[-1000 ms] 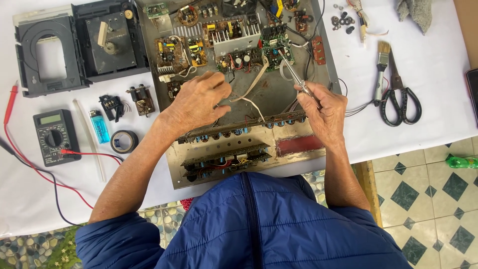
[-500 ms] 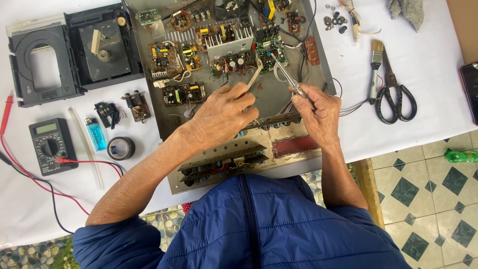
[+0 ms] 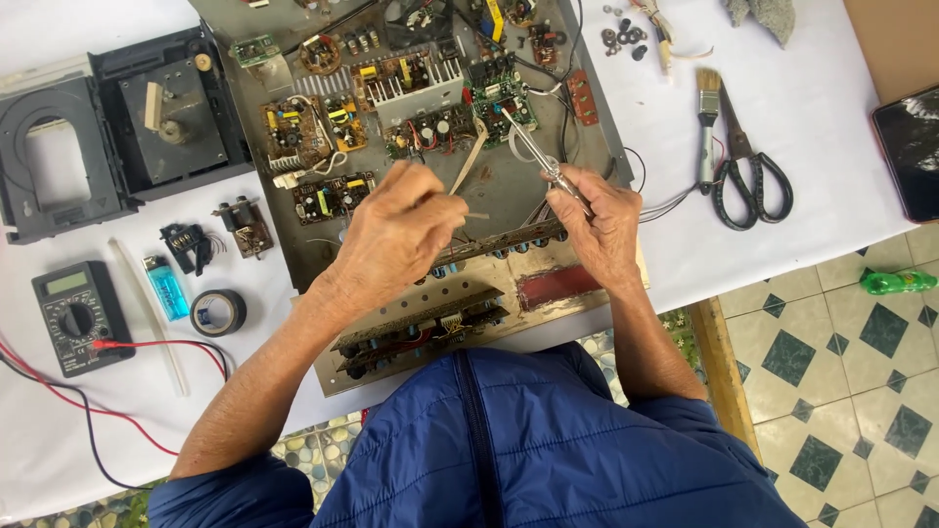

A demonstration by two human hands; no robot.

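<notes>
An open metal chassis (image 3: 509, 293) with several small circuit boards lies on the white table. My left hand (image 3: 396, 240) rests over its middle and pinches a thin pale strand of wire (image 3: 475, 215) between thumb and fingers. My right hand (image 3: 599, 223), just to the right, grips a slim metal tool (image 3: 533, 149) whose tip points up-left at a green circuit board (image 3: 499, 90). A flat beige ribbon cable (image 3: 469, 168) runs between the two hands. The front panel board (image 3: 421, 332) sits at the chassis edge nearest my blue jacket.
Left of the chassis lie a dismantled black disc drive (image 3: 117, 127), a multimeter (image 3: 73, 315) with red and black leads, a blue lighter (image 3: 166, 286) and a roll of black tape (image 3: 217, 313). On the right are a brush (image 3: 706, 122), scissors (image 3: 745, 171) and a dark tablet (image 3: 910, 147).
My left hand has slid right and up across the chassis and now pinches the thin strand near the right hand. The right hand keeps hold of the tool.
</notes>
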